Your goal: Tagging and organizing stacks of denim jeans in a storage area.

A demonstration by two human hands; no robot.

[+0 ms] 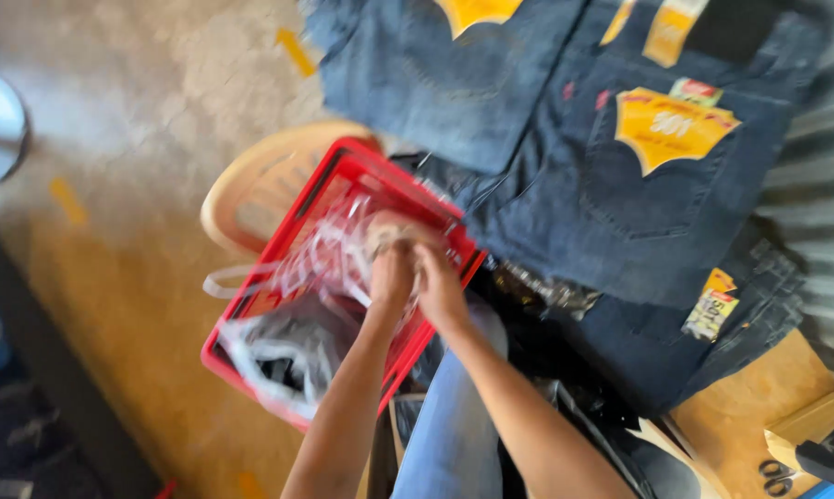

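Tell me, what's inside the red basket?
The red basket holds crumpled clear plastic bags with something dark inside. Both hands, left hand and right hand, cover the middle; the bottom is hidden.

one red basket (343, 176), one beige plastic chair (260, 185), two hands (417, 282), several folded dark jeans (611, 185), one pair of scissors (775, 478)

We see a small pale crumpled bundle (391, 231) (blurred, so we cannot tell its kind) held over the red basket (334, 176) of clear plastic bags (292, 346).
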